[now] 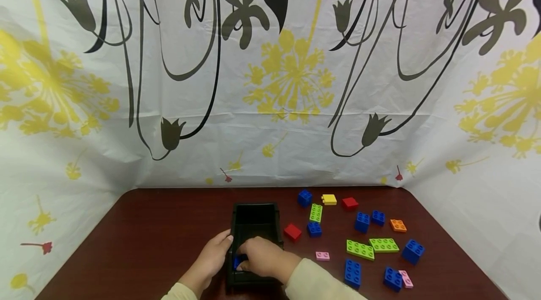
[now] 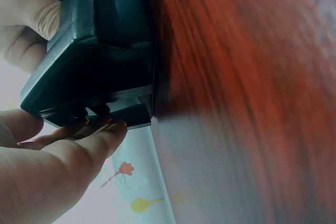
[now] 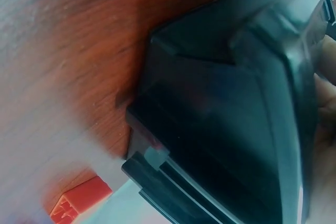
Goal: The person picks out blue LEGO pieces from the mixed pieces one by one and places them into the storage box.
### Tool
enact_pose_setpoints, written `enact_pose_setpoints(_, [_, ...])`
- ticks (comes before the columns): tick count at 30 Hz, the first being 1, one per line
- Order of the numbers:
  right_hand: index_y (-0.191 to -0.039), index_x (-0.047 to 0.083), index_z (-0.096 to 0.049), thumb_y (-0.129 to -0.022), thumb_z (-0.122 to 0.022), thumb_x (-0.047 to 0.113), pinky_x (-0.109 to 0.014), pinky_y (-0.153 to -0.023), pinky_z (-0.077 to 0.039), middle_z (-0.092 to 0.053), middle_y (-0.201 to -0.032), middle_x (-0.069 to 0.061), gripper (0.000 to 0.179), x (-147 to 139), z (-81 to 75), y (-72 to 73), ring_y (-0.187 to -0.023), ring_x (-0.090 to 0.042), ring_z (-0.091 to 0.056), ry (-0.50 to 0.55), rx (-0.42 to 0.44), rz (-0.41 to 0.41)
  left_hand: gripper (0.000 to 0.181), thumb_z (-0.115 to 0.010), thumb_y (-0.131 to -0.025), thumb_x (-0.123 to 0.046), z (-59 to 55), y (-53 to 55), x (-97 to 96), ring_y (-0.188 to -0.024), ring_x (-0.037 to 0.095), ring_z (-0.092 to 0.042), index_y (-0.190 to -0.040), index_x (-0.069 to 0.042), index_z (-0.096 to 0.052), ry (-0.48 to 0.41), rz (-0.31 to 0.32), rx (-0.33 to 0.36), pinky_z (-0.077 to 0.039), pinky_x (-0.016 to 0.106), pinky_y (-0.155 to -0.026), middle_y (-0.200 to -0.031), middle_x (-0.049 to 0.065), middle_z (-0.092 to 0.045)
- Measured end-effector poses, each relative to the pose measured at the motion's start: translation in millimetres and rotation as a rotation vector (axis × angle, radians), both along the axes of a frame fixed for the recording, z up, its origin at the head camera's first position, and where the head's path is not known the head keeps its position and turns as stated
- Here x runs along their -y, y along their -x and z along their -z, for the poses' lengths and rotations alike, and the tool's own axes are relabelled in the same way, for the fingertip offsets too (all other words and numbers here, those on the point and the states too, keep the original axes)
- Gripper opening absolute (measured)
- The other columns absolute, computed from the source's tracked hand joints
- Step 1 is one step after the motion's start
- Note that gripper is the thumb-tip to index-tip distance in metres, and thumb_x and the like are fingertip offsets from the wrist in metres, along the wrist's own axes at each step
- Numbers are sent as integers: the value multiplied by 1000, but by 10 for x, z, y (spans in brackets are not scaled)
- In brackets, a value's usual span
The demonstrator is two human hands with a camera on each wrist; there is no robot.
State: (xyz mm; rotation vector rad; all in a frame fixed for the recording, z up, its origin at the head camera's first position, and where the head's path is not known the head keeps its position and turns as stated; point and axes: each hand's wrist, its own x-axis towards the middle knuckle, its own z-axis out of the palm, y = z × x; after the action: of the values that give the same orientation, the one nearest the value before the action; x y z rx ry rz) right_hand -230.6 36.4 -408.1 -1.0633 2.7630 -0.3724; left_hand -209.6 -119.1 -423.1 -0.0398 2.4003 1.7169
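Blue brick [image 1: 238, 262] lay inside the near end of the black bin [image 1: 255, 215], against its left wall. Right hand [image 1: 264, 256] reached in over the bin's right rim and pinched the brick between thumb and finger; fingertips were partly hidden, so firmness of that pinch could not be told. Left hand [image 1: 214, 252] held the left rim, thumb on top, fingers along the outer wall.

Risks, as judged: a knuckle catching the wall could knock the brick loose; pressure on one rim could tip or slide the bin if the left hand slackened.

Surroundings: red brick [image 1: 292, 232] lay just beside the bin's right wall, where a sideways slide could strike it. Pink brick [image 1: 322, 256] and loose blue brick [image 1: 352, 273] lay near the right sleeve [image 1: 314, 279], within its sweep. Further bricks were scattered to the right on the dark table [image 1: 169, 225]. Bin walls were the main obstruction.
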Motion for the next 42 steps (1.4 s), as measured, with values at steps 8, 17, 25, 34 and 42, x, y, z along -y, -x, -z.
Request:
enact_pose_setpoints(8, [-105, 12, -75, -85, -75, 25, -14, -76, -51, -72, -98, 7, 24, 4, 6, 30, -89, 0, -64, -14, 5, -34, 53, -37, -105, -29, -19, -13, 2, -134, 54, -28, -144, 6, -36, 8, 2, 10, -30, 69, -101, -147, 32, -33])
enact_pose_setpoints(17, [-100, 13, -76, -83, -77, 23, -12, -72, -50, -72, -93, 9, 20, 11, 22, 75, -84, 2, -63, -5, 15, -54, 53, -38, -105, -31, -20, -11, 6, -133, 53, -29, -144, 5, -37, 1, 10, 7, -31, 68, -101, -147, 31, -34])
enact_pose_setpoints(25, [-100, 14, -76, -83, -76, 24, -12, -72, -50, -72, -91, 10, 19, 2, 30, 83, -83, 2, -63, -10, 24, -65, 53, -37, -105, -31, -15, -10, 10, -133, 53, -28, -145, 5, -37, -12, 16, 11, -31, 69, -100, -147, 31, -34])
enact_pose_setpoints(34, [-100, 14, -76, -85, -75, 23, -12, -72, -50, -72, -92, 10, 18, 12, 19, 73, -84, 2, -63, -12, 18, -69, 54, -38, -105, -31, -20, -12, -5, -133, 53, -28, -145, 5, -36, -18, 5, 18, -33, 68, -100, -147, 31, -35])
enact_pose_setpoints(42, [-95, 14, -77, -82, -78, 20, -11, -69, -49, -72, -89, 10, 15, 27, 17, 58, -81, 2, -63, 3, 7, -52, 52, -38, -105, -30, -15, -12, 1, -133, 52, -30, -144, 5, -37, -22, 6, 2, -34, 67, -99, -146, 30, -37])
